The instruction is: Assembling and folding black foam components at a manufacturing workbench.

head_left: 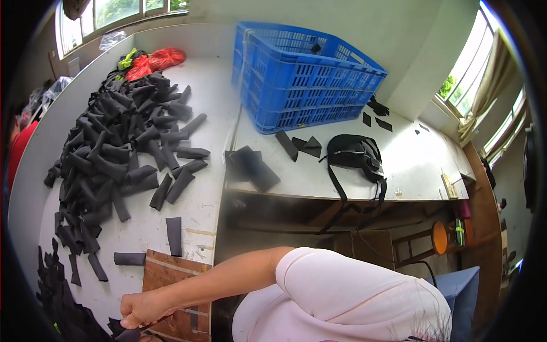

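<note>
My right hand (141, 309) comes across from the right on a bare forearm below a pale sleeve. Its fingers are closed on a black fabric piece (126, 335) at the lower edge. A thin dark strip or rod shows beside the fist; I cannot make out its kind. Of my left hand (150, 338) only a sliver appears at the bottom rim, its fingers hidden. Under the hands lies a worn brown board (171, 279). Two black fabric tubes, one flat (130, 259) and one pointing away (174, 236), rest near the board's far edge.
A large heap of black fabric tubes (108, 154) covers the left of the white table, with a red plastic bag (165, 58) behind. More black fabric (62, 296) piles at lower left. A blue crate (310, 85) and a black backpack (356, 157) stand on the far table. An orange-topped stool (439, 237) stands right.
</note>
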Available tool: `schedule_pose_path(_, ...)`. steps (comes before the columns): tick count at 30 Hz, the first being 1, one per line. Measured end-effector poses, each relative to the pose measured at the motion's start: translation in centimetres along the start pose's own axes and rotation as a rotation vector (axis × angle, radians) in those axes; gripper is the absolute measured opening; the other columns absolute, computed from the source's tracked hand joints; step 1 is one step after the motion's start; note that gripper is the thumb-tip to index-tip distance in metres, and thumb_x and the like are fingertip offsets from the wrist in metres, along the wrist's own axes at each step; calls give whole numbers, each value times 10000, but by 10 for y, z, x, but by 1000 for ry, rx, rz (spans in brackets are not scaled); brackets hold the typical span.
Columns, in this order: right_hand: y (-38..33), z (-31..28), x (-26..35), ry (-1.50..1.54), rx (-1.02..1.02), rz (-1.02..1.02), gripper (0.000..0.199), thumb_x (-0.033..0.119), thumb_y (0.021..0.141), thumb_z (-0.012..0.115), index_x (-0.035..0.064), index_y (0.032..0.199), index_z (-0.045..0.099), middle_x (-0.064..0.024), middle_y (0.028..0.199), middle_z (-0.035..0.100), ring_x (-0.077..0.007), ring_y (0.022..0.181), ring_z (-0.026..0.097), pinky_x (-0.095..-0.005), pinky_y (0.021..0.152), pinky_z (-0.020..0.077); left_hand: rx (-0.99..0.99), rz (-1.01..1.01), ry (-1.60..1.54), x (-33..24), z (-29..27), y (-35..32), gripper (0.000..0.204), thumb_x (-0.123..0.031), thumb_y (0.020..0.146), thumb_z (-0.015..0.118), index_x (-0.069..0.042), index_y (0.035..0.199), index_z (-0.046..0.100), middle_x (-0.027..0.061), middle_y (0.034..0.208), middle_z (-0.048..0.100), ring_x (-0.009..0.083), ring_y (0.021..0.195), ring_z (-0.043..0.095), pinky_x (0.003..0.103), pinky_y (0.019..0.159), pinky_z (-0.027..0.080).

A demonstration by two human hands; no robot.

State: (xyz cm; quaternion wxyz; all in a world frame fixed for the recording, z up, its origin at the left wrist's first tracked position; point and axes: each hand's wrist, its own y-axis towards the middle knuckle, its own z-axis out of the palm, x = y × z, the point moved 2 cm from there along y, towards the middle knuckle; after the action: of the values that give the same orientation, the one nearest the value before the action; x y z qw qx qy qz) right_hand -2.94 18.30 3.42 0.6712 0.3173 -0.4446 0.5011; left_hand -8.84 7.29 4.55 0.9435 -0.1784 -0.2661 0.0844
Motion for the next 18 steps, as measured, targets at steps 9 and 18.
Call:
schedule_pose_path(9,8,-16,6,-197,0,-108,343,250,789,570,-29,591,556,-71,501,495,-134,453,461,-292,393,357,431,366,587,-78,-8,16,129,19,662,518,-58,606,431,13,560,456,84,442,452,214,385,355)
schedule_pose_path(18,25,-12,-28,-344,47,-325,370,269,794,550,-55,614,542,-91,510,495,-158,488,459,-320,438,364,-24,-1124,411,-417,-120,71,207,-72,609,519,89,739,515,111,594,498,202,463,495,301,456,424)
